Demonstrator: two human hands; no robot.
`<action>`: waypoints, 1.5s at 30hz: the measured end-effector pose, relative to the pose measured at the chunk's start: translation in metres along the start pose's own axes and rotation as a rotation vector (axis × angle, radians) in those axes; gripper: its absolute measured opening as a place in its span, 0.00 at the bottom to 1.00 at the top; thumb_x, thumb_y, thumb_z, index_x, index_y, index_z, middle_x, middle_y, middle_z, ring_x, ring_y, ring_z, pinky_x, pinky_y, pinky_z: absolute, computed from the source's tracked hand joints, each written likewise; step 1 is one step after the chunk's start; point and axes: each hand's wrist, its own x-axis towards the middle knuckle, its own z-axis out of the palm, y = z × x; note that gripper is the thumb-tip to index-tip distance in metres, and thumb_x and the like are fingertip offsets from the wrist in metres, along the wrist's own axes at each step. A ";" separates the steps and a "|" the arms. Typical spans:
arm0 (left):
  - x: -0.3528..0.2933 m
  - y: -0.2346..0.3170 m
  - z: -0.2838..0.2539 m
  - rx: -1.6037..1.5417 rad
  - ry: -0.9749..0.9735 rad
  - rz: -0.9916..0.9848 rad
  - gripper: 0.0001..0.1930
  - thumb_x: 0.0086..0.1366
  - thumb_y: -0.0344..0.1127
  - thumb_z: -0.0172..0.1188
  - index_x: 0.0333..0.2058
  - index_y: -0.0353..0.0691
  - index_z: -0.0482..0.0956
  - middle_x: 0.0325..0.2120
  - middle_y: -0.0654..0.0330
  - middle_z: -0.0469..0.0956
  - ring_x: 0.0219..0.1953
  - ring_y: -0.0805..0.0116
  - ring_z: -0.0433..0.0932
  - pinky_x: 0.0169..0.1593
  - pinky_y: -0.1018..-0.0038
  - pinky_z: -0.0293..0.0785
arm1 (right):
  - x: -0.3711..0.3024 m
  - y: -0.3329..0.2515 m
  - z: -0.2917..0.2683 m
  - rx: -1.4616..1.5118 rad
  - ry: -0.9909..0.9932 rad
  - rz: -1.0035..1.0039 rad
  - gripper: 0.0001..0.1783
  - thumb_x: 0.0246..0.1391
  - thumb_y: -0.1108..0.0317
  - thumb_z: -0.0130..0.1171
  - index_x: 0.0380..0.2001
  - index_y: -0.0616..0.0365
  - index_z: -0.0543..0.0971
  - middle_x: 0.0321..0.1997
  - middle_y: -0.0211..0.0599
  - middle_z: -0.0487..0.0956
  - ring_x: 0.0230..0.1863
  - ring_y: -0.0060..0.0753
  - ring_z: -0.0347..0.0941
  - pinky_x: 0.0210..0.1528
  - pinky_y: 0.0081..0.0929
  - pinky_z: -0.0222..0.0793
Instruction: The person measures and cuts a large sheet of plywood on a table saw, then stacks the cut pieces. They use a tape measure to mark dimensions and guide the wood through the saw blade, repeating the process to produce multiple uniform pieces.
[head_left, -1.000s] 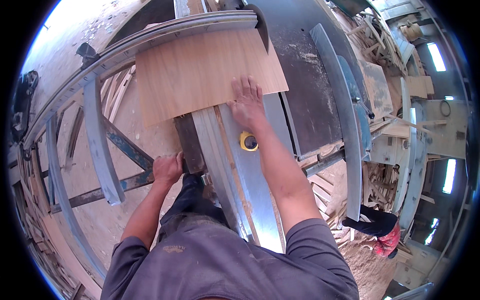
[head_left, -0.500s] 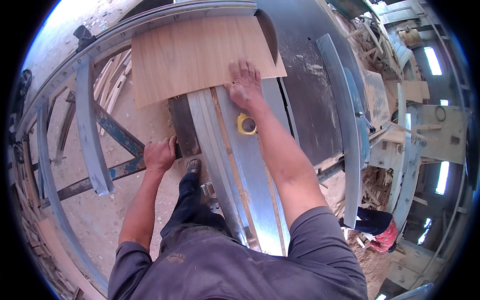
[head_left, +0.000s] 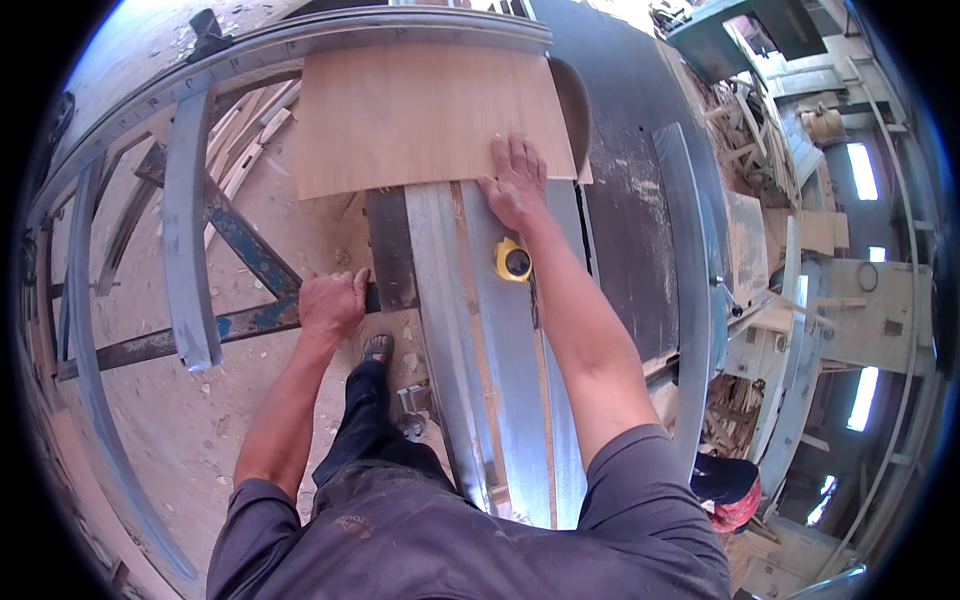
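While the near edge of a pale wood panel [head_left: 430,115] is touched by the right hand [head_left: 517,182], which is laid open and flat with its fingers spread forward on the grain, a dark handle [head_left: 373,298] is gripped by the left hand [head_left: 335,305], closed around it with the thumb uppermost. The panel is laid across the far part of a metal worktop [head_left: 495,350], its left portion carried out over an open steel frame [head_left: 190,230]. Its far edge is lined up along a marked metal rail [head_left: 400,32], and its right end is met by a dark rounded plate [head_left: 572,110]. On the worktop, a yellow tape measure [head_left: 514,260] is placed just beside the right forearm. Farther right, a dark tabletop [head_left: 630,230] is bordered by a long grey bar [head_left: 682,240].
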 end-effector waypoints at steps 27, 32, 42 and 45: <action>0.000 -0.021 -0.049 -0.395 -0.223 0.252 0.13 0.62 0.40 0.60 0.40 0.37 0.81 0.39 0.50 0.80 0.44 0.48 0.78 0.52 0.56 0.70 | -0.021 -0.005 -0.015 0.036 -0.134 0.097 0.46 0.58 0.58 0.59 0.75 0.47 0.49 0.80 0.44 0.41 0.80 0.50 0.32 0.78 0.48 0.29; 0.046 0.006 -0.086 -0.598 -0.089 0.579 0.09 0.56 0.27 0.63 0.37 0.35 0.79 0.40 0.51 0.78 0.47 0.50 0.75 0.53 0.59 0.72 | -0.022 -0.010 -0.029 0.112 -0.132 0.166 0.44 0.54 0.59 0.63 0.72 0.50 0.57 0.79 0.46 0.47 0.79 0.50 0.38 0.78 0.48 0.34; 0.172 0.048 -0.051 -0.322 0.050 0.807 0.15 0.58 0.31 0.59 0.45 0.39 0.80 0.59 0.52 0.71 0.66 0.50 0.64 0.69 0.57 0.57 | -0.134 -0.088 -0.068 0.350 -0.020 0.312 0.41 0.46 0.74 0.65 0.66 0.60 0.66 0.72 0.56 0.59 0.74 0.61 0.50 0.74 0.51 0.47; 0.170 0.042 -0.042 -0.293 0.043 0.851 0.13 0.60 0.33 0.58 0.44 0.39 0.82 0.61 0.53 0.70 0.67 0.50 0.63 0.69 0.56 0.57 | -0.176 -0.116 -0.066 0.271 0.001 0.412 0.38 0.46 0.74 0.64 0.64 0.58 0.68 0.70 0.56 0.61 0.70 0.64 0.54 0.71 0.52 0.50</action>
